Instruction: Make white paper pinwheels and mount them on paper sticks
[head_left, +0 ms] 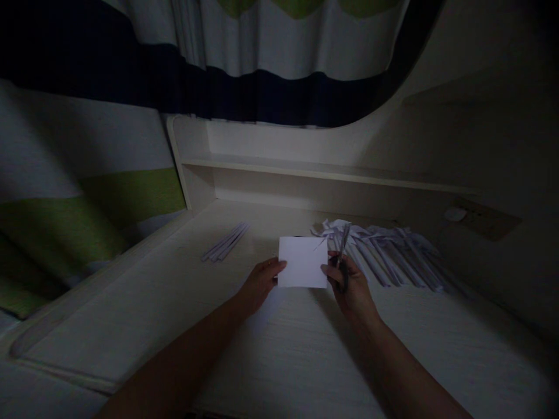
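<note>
A small, nearly square sheet of white paper (pixel 302 263) is held up between both hands, above the desk. My left hand (pixel 258 282) pinches its left edge, thumb on top. At the right edge, the thumb of my right hand (pixel 353 291) presses on the paper. That same hand also has a pair of scissors (pixel 343 269) hooked in it, dark handles at the fingers and blades pointing up and away. Some fingers of both hands are hidden behind the paper and the scissors.
Several thin rolled paper sticks (pixel 226 241) lie on the desk (pixel 271 361) at the left. Paper rolls with frilled ends (pixel 384 250) lie in a row at the right. Behind runs a low shelf (pixel 305 169), with a curtain (pixel 279 58) above. A socket plate (pixel 487 219) is on the right wall.
</note>
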`<state>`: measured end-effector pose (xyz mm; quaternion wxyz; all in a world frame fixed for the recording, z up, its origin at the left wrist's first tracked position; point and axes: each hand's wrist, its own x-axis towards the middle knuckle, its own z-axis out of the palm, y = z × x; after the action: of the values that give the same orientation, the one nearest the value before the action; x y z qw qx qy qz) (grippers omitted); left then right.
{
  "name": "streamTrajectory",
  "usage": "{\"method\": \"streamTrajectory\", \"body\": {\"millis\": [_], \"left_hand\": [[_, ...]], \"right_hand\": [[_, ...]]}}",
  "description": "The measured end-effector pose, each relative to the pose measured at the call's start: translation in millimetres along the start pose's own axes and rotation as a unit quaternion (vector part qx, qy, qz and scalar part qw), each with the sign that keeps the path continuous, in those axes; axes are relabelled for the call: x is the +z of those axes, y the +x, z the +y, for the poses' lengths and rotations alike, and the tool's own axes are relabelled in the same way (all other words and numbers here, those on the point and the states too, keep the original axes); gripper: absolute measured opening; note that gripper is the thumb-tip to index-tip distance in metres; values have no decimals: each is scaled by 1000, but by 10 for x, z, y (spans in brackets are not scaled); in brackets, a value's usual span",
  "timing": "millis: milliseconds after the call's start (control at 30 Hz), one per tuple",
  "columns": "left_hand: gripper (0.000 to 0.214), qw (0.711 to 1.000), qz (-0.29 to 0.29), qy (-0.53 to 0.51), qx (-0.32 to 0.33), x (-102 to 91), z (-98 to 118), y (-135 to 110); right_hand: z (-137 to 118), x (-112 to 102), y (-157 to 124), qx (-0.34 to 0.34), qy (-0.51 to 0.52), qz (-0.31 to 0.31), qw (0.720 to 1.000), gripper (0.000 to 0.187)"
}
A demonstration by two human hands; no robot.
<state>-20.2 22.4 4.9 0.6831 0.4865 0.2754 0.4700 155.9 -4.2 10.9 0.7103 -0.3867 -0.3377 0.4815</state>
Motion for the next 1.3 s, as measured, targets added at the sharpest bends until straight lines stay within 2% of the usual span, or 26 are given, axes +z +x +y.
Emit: {"method": "streamTrajectory", "body": {"millis": [100,200,267,333,433,533,667,767,867,1300], "left_hand": [[34,1000,-17,-14,5,22,-110,21],[29,996,-68,38,-48,72,-198,-3],[28,993,-77,66,-59,114,-206,-35],[27,994,-50,83,-50,146,-183,-58],[24,994,31,93,-39,143,-141,-52],[24,992,103,76,-16,80,-111,-13],[27,985,163,51,26,-9,-51,29],[26,978,199,49,47,-27,-1,38],[26,975,210,51,51,-14,17,36],[22,975,207,74,34,57,57,-6]], "right_hand": [[14,28,-18,-4,58,22,998,32],[36,83,-66,3,79,29,996,31],[62,117,-104,12,76,23,997,31],[89,138,-132,25,59,13,998,30],[108,144,-148,34,8,-4,999,30],[90,152,-152,57,-59,-48,995,31],[57,191,-192,125,-138,-122,975,35],[57,217,-232,149,-179,-178,956,35],[67,226,-254,159,-200,-210,944,36],[56,217,-266,175,-198,-242,934,34]]}}
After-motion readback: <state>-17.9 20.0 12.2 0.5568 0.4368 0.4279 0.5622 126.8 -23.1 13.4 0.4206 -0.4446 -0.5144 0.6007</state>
